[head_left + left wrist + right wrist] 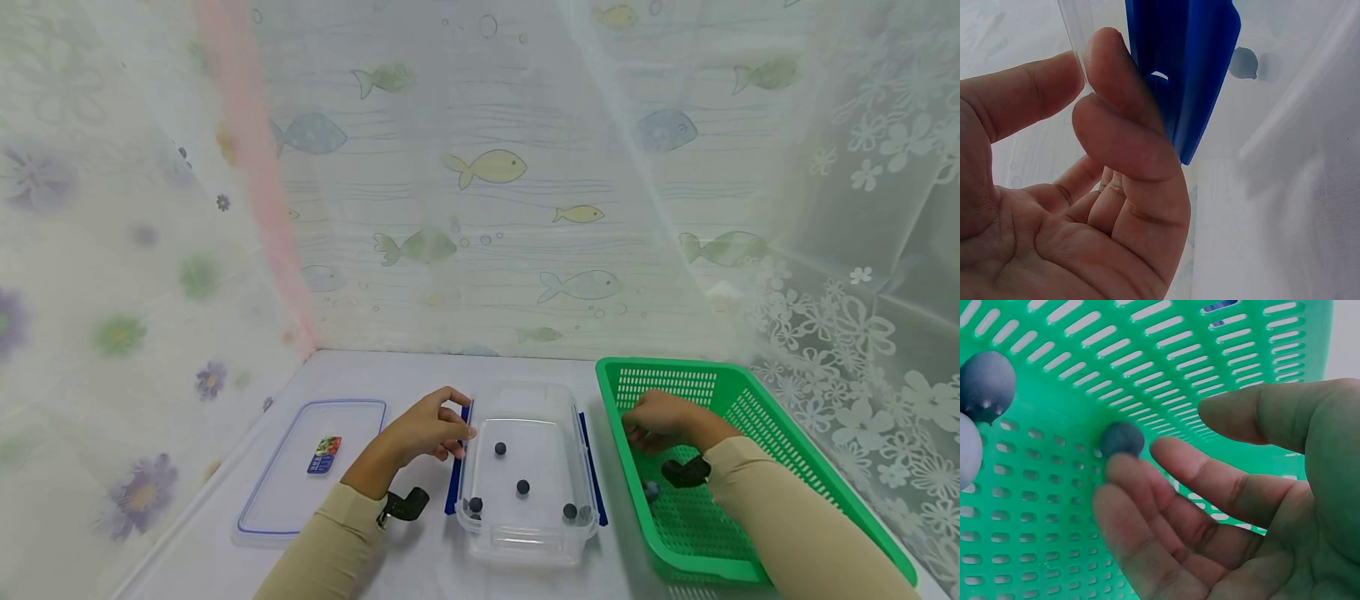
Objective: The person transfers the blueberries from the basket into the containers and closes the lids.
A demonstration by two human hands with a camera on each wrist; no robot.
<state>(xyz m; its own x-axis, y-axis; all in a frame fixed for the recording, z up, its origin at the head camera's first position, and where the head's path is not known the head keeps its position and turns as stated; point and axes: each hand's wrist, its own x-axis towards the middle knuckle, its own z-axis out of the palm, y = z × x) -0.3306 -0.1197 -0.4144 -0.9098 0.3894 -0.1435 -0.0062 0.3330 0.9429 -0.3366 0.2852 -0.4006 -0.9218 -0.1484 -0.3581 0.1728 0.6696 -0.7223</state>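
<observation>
My left hand [427, 429] holds the left wall of a clear plastic container [551, 454], thumb at the rim and fingers outside by a blue side clip [1188, 69]. Several dark blueberries lie apart inside it, one blueberry [522, 487] near the middle. On the right, my right hand [663, 421] is down inside a green plastic basket [675, 363]. Its loosely bent fingers reach toward a blueberry [1122, 437] by the basket wall, thumb held away and nothing gripped. Other blueberries [986, 384] lie farther along the basket floor.
Left of the container lies a clear lid [277, 492] with a blue seal and a colourful sticker [325, 454]. A white cloth covers the table [420, 375]. Patterned curtains [487, 275] hang behind and at both sides. The basket's high slotted walls surround the right hand.
</observation>
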